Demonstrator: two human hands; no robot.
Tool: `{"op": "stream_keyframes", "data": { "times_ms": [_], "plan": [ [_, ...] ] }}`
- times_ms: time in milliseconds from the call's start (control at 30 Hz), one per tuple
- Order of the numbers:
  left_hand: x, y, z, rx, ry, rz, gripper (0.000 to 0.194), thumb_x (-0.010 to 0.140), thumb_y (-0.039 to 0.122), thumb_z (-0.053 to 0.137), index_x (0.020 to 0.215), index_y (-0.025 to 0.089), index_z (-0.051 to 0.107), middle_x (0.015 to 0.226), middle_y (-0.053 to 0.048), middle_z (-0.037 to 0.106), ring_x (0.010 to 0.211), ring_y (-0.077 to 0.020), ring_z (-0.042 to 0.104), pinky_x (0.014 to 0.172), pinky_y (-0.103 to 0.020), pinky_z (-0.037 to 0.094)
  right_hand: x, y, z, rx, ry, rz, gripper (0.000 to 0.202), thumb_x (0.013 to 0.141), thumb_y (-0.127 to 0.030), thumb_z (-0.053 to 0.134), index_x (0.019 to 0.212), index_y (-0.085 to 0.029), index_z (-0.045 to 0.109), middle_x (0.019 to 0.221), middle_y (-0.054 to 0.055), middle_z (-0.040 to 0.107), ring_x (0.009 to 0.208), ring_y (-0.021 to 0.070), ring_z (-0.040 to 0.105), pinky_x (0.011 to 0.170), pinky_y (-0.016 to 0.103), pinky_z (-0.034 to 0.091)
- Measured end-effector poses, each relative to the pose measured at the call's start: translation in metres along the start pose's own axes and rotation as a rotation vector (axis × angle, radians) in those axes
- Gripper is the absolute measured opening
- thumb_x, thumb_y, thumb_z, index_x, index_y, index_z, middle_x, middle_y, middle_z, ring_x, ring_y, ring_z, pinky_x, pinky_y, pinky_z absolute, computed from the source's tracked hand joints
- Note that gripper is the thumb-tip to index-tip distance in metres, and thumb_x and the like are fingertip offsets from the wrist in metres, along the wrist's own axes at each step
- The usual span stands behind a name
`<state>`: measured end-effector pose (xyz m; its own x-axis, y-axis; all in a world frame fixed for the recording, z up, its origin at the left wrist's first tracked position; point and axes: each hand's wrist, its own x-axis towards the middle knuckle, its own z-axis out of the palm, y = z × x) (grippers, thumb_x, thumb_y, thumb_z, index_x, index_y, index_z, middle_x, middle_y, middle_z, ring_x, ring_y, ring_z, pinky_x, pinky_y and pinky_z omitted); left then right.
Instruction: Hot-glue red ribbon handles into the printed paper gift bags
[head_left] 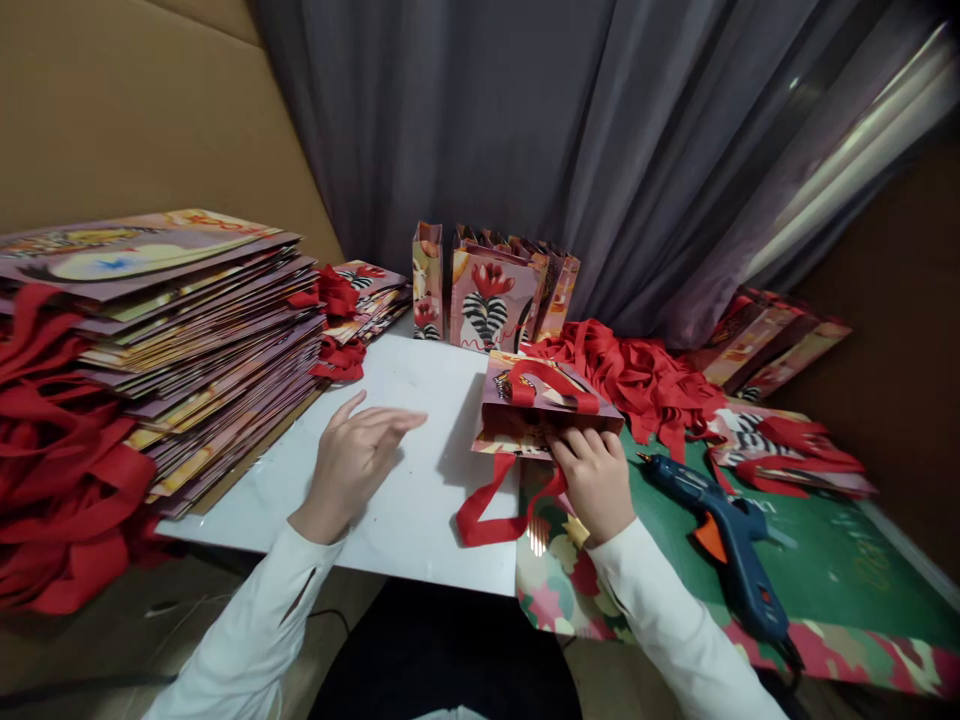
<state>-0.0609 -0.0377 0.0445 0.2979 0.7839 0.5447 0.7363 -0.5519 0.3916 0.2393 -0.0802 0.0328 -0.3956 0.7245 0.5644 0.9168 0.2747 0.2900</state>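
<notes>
A small patterned paper bag [551, 398] lies tilted over the seam between the white board [420, 540] and the green mat, its mouth facing me. One red ribbon handle [491, 525] hangs from its near edge onto the board; another lies across its upper side. My right hand [596, 480] grips the near edge of the bag at its right, fingers bent over the rim, fingertips partly inside. Above the white board, left of the bag, my left hand [356, 460] is raised with its fingers stretched out and holds nothing.
Flat printed bags form a tall stack [217, 340] at the left, beside red ribbons [67, 470]. Upright bags [495, 295] stand behind, near a red ribbon pile [637, 380]. A blue glue gun [724, 535] lies on the green mat [832, 560] at right.
</notes>
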Motion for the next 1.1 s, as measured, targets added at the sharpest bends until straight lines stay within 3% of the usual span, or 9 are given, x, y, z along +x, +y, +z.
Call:
{"op": "stream_keyframes", "data": {
  "times_ms": [100, 233, 300, 433, 533, 633, 767, 867, 1100],
  "plan": [
    [-0.001, 0.010, 0.000, -0.214, 0.032, -0.101, 0.054, 0.096, 0.050, 0.032, 0.141, 0.021, 0.044, 0.137, -0.008, 0.056, 0.129, -0.0237, 0.047, 0.111, -0.051, 0.032, 0.000, 0.000, 0.001, 0.009, 0.006, -0.003, 0.021, 0.090, -0.013, 0.053, 0.103, -0.015, 0.069, 0.093, 0.008, 0.067, 0.083, 0.0218, 0.046, 0.076, 0.035, 0.029],
    [-0.004, 0.023, 0.001, -0.619, -0.087, -0.351, 0.060, 0.098, 0.052, 0.024, 0.101, 0.017, 0.072, 0.078, -0.006, 0.075, 0.105, -0.0248, 0.065, 0.096, -0.046, 0.050, 0.000, 0.000, 0.000, 0.006, -0.015, 0.008, 0.019, 0.090, -0.015, 0.053, 0.100, -0.016, 0.070, 0.093, 0.008, 0.066, 0.083, 0.0220, 0.046, 0.075, 0.035, 0.029],
    [-0.005, 0.030, 0.001, -0.730, -0.135, -0.356, 0.071, 0.099, 0.048, 0.009, 0.098, 0.017, 0.073, 0.080, -0.008, 0.075, 0.101, -0.0250, 0.066, 0.089, -0.044, 0.053, 0.000, 0.000, 0.000, 0.001, -0.025, 0.013, 0.019, 0.090, -0.015, 0.054, 0.100, -0.017, 0.070, 0.092, 0.008, 0.066, 0.083, 0.0221, 0.046, 0.075, 0.036, 0.028],
    [-0.007, 0.046, 0.010, -0.390, -0.135, 0.043, 0.038, 0.098, 0.031, 0.035, 0.127, 0.023, 0.057, 0.123, -0.007, 0.065, 0.116, -0.0229, 0.058, 0.095, -0.040, 0.047, 0.002, -0.002, -0.003, -0.009, -0.031, 0.018, 0.018, 0.090, -0.016, 0.054, 0.098, -0.018, 0.069, 0.089, 0.007, 0.065, 0.081, 0.0221, 0.045, 0.075, 0.036, 0.027],
    [-0.012, 0.060, 0.025, 0.150, -0.063, 0.347, 0.040, 0.095, 0.015, 0.041, 0.131, 0.025, 0.054, 0.133, -0.005, 0.059, 0.126, -0.0221, 0.049, 0.105, -0.041, 0.031, 0.003, -0.004, -0.007, -0.013, -0.037, 0.027, 0.017, 0.090, -0.016, 0.053, 0.094, -0.018, 0.069, 0.086, 0.007, 0.064, 0.078, 0.0221, 0.044, 0.074, 0.036, 0.027],
    [-0.013, 0.073, 0.040, 0.451, -0.049, 0.436, 0.046, 0.093, 0.006, 0.039, 0.134, 0.022, 0.050, 0.145, -0.004, 0.047, 0.132, -0.0206, 0.041, 0.106, -0.040, 0.025, 0.004, -0.008, -0.011, -0.008, -0.022, 0.035, 0.018, 0.091, -0.017, 0.051, 0.096, -0.018, 0.068, 0.089, 0.008, 0.064, 0.079, 0.0224, 0.044, 0.077, 0.037, 0.028],
    [0.006, 0.089, 0.052, 0.507, -0.095, 0.515, 0.022, 0.091, 0.010, 0.048, 0.105, 0.017, 0.064, 0.107, -0.006, 0.068, 0.106, -0.0221, 0.057, 0.095, -0.038, 0.034, 0.003, -0.015, -0.014, 0.054, 0.028, -0.054, 0.027, 0.094, -0.019, 0.048, 0.118, -0.019, 0.062, 0.099, 0.006, 0.066, 0.086, 0.0221, 0.045, 0.082, 0.038, 0.029],
    [0.019, 0.091, 0.058, 0.490, -0.156, 0.595, 0.010, 0.089, 0.013, 0.054, 0.090, 0.015, 0.063, 0.087, -0.005, 0.066, 0.083, -0.0216, 0.060, 0.082, -0.037, 0.040, 0.002, -0.017, -0.012, 0.091, 0.050, -0.098, 0.022, 0.095, -0.021, 0.047, 0.107, -0.018, 0.066, 0.098, 0.006, 0.067, 0.088, 0.0207, 0.047, 0.083, 0.037, 0.030],
    [0.015, 0.052, 0.052, 0.376, -0.097, 0.747, 0.013, 0.087, 0.008, 0.050, 0.083, 0.015, 0.061, 0.075, -0.004, 0.062, 0.069, -0.0189, 0.056, 0.065, -0.033, 0.040, -0.010, 0.006, -0.005, 0.054, 0.140, -0.219, 0.028, 0.095, -0.014, 0.043, 0.082, -0.015, 0.068, 0.074, 0.006, 0.061, 0.074, 0.0183, 0.045, 0.073, 0.033, 0.032]
  ]
}}
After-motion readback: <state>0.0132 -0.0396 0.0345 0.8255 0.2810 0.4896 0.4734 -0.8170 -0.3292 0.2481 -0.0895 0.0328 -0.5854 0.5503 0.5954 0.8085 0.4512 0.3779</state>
